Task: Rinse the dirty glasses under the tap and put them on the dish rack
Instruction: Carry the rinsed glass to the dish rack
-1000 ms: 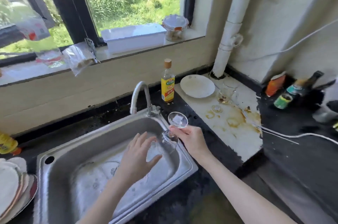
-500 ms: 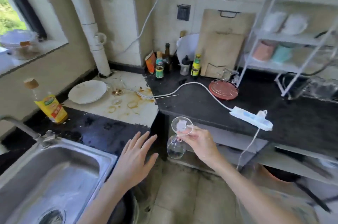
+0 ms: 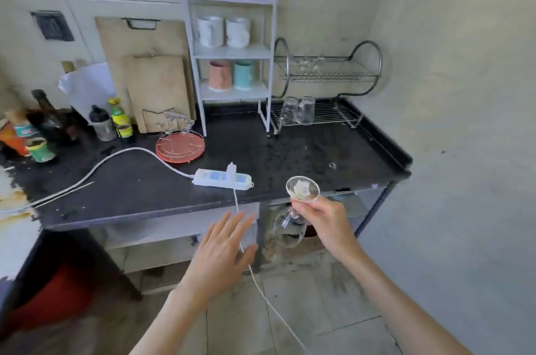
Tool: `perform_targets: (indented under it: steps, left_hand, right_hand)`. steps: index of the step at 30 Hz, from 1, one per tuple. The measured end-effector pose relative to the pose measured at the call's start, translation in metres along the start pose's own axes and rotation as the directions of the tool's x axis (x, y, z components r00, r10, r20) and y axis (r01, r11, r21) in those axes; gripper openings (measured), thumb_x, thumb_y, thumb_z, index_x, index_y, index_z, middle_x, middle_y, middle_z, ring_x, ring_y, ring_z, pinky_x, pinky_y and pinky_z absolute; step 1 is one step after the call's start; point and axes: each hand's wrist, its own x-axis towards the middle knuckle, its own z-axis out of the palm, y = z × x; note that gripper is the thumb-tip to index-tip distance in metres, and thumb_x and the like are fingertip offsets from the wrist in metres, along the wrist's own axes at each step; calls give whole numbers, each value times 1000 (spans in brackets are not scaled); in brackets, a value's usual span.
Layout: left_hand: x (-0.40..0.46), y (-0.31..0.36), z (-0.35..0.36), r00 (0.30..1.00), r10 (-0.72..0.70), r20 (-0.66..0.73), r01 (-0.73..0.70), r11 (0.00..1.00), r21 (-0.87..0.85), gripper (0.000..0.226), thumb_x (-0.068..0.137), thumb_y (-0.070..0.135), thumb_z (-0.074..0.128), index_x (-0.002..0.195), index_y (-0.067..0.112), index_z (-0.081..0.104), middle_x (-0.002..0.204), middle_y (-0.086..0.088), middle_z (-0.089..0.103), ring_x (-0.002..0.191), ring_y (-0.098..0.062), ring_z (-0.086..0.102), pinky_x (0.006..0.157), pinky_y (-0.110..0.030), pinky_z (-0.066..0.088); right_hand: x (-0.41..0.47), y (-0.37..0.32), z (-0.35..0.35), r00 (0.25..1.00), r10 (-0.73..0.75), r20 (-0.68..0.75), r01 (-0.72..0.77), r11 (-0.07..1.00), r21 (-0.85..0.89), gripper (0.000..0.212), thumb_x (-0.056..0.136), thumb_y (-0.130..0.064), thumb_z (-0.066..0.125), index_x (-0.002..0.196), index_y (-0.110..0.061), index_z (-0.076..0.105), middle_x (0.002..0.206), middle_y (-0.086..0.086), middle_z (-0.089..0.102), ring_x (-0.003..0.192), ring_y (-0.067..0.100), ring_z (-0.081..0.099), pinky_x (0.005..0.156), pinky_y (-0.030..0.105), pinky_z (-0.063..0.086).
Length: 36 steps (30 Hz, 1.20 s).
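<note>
Sink gone from view; my right hand [image 3: 324, 219] grips the glass [image 3: 293, 221] upside down, left hand [image 3: 223, 253] loose, rack [image 3: 327, 116] ahead, placing left.

Even, soft daylight, no hard shadows. Slight overall motion blur, wide-angle bending at edges, dull sheen on dark surface [image 3: 304, 151], shadowy lower-left corner.

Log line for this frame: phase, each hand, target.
phase: carrying glass to rack | right hand: holds wine glass upside down by stem | left hand: open, empty | target: dish rack, two glasses on lower tier
</note>
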Motion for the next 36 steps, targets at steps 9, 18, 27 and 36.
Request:
perform_targets:
  steps: [9,18,27,36]
  left_hand:
    - [157,50,14,985,171,-20,-171,985,21,77,78,64,8,144,30,31,153,6,26,145,-19,13,112,-29,5]
    - [355,53,8,966,257,-23,-253,962,106,79,79,63,2,145,30,27,154,5,24,145,-19,13,116,-36,10]
    - [519,73,-6,960,277,-30,-265,940,213,59,94,56,23,147,29,21,156,4,19,145,-19,7,116,-37,4]
    - [630,89,16,995,52,-86,-27,963,267,66,89,60,6,148,31,12,158,3,8,145,-21,-1,113,-37,-9]
  right_hand:
    - [105,39,-87,983,33,-179,-30,999,22,12,86,-8,66,93,-8,75,76,-19,67,74,-13,61,76,13,47]
    - [274,65,-144,976,50,-212,-43,998,38,15,85,-12,67,96,-19,74,86,-10,71,80,-7,65,83,17,51]
    - [430,70,-204,961,-42,-274,42,999,-7,22,88,-13,65,109,-11,69,94,-13,66,75,-18,60,74,1,44]
    - [612,89,-247,962,-159,-220,152,987,-50,27,90,-17,60,115,-9,66,106,2,70,70,-14,56,71,7,48]
